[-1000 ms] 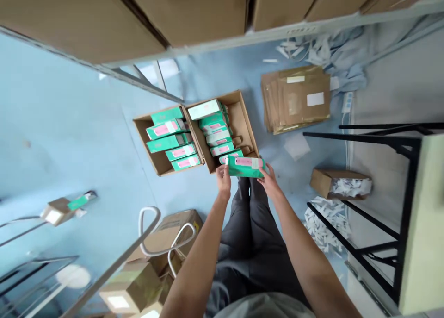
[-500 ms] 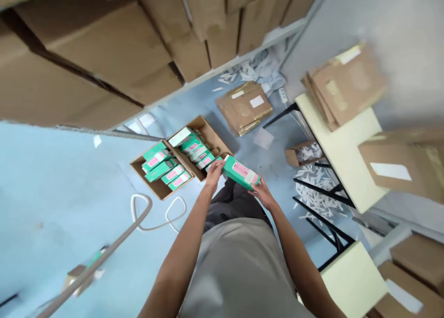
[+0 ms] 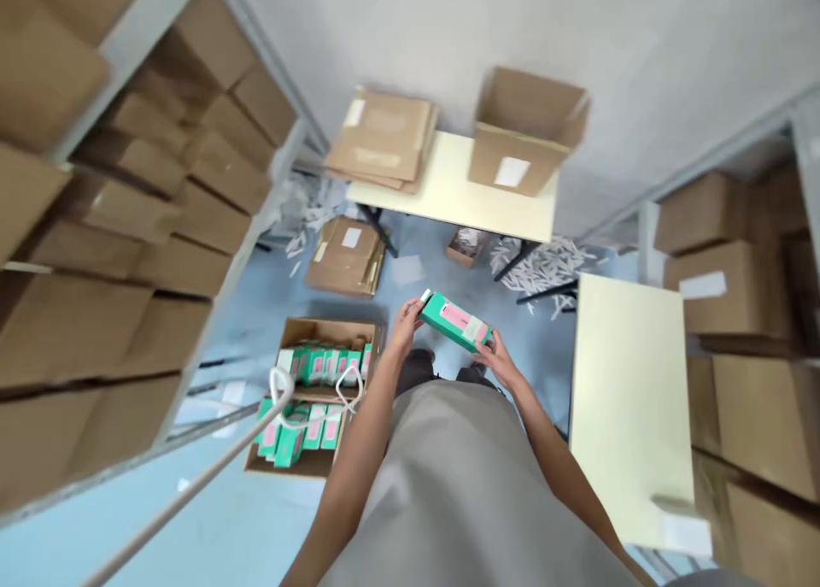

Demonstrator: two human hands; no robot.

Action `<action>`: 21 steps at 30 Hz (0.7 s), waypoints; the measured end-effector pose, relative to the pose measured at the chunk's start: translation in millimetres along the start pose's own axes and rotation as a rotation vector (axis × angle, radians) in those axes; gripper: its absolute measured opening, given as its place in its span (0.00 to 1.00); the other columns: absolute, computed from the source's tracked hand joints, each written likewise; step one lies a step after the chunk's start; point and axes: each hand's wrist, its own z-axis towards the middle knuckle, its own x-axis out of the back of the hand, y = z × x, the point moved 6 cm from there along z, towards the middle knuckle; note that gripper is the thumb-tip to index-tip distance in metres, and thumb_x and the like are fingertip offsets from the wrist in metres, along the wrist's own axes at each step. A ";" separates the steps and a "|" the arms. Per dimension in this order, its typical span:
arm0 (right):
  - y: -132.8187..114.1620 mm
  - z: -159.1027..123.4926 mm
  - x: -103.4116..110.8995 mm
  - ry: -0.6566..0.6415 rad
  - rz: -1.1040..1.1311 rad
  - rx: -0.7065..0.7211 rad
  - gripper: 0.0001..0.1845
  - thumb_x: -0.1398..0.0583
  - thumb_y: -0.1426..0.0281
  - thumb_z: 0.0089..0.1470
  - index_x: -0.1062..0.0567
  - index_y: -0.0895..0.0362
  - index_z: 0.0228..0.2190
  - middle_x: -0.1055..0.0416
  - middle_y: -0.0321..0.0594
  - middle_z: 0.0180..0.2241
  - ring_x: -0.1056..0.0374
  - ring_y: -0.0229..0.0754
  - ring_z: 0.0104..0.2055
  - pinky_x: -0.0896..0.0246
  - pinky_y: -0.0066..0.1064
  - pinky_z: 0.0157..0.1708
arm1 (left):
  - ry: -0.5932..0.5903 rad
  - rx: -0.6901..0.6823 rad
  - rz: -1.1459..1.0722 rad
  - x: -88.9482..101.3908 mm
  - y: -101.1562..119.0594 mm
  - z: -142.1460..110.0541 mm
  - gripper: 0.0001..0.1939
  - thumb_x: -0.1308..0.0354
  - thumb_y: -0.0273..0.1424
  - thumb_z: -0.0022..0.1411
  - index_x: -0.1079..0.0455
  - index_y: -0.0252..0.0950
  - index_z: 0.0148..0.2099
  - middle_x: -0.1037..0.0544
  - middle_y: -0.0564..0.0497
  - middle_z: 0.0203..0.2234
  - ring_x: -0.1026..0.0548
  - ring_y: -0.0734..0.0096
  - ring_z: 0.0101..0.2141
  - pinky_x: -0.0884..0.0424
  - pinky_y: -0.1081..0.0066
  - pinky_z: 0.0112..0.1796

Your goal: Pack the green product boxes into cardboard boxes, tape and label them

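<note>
Holding green box (image 3: 453,320) up in front of grey shirt (image 3: 442,467), gripping opposite ends with left hand (image 3: 403,327) and right hand (image 3: 498,359). Probably light, stiff-ish card, kinda slick, easy to dent. Best to grab near ends, skip squeezing middle.

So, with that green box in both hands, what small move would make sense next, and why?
Perhaps the left hand could press in what looks like a white flap on the green box: it seems to stick out at the end beside those fingers, while the right hand supports the opposite end.
</note>
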 end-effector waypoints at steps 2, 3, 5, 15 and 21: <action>-5.8 -26.2 50.6 0.065 0.072 0.030 0.49 0.21 0.53 0.46 0.29 0.42 0.66 0.23 0.39 0.50 0.24 0.48 0.54 0.18 0.44 0.52 | -0.106 -0.021 0.078 -61.4 -9.8 -11.8 0.27 0.29 0.53 0.56 0.24 0.40 0.48 0.17 0.47 0.43 0.20 0.64 0.43 0.25 0.64 0.49; -8.0 -39.7 74.3 0.095 0.102 0.052 0.48 0.21 0.53 0.47 0.29 0.42 0.66 0.23 0.40 0.50 0.23 0.49 0.54 0.18 0.45 0.53 | -0.158 -0.029 0.119 -90.5 -16.0 -18.7 0.27 0.29 0.54 0.56 0.24 0.40 0.49 0.18 0.48 0.43 0.20 0.64 0.43 0.25 0.64 0.50; -11.7 -66.2 117.0 0.150 0.150 0.108 0.47 0.22 0.54 0.49 0.29 0.41 0.67 0.22 0.41 0.53 0.24 0.50 0.57 0.18 0.46 0.54 | -0.264 -0.039 0.192 -145.0 -29.1 -33.5 0.27 0.29 0.54 0.56 0.24 0.40 0.48 0.18 0.48 0.42 0.20 0.64 0.44 0.25 0.62 0.52; 5.0 -152.9 232.6 0.436 0.365 0.296 0.48 0.23 0.53 0.50 0.32 0.42 0.68 0.25 0.45 0.63 0.26 0.53 0.62 0.24 0.50 0.60 | -0.682 -0.207 0.558 -338.8 -63.2 -95.8 0.28 0.33 0.62 0.62 0.18 0.43 0.46 0.15 0.41 0.50 0.20 0.49 0.55 0.24 0.52 0.59; 19.9 -158.6 267.4 0.814 0.338 0.346 0.47 0.19 0.56 0.36 0.27 0.51 0.56 0.23 0.46 0.55 0.23 0.54 0.55 0.22 0.45 0.53 | -0.957 -0.382 0.740 -438.8 -77.5 -121.5 0.33 0.43 0.64 0.69 0.16 0.39 0.49 0.16 0.40 0.55 0.22 0.48 0.61 0.31 0.50 0.67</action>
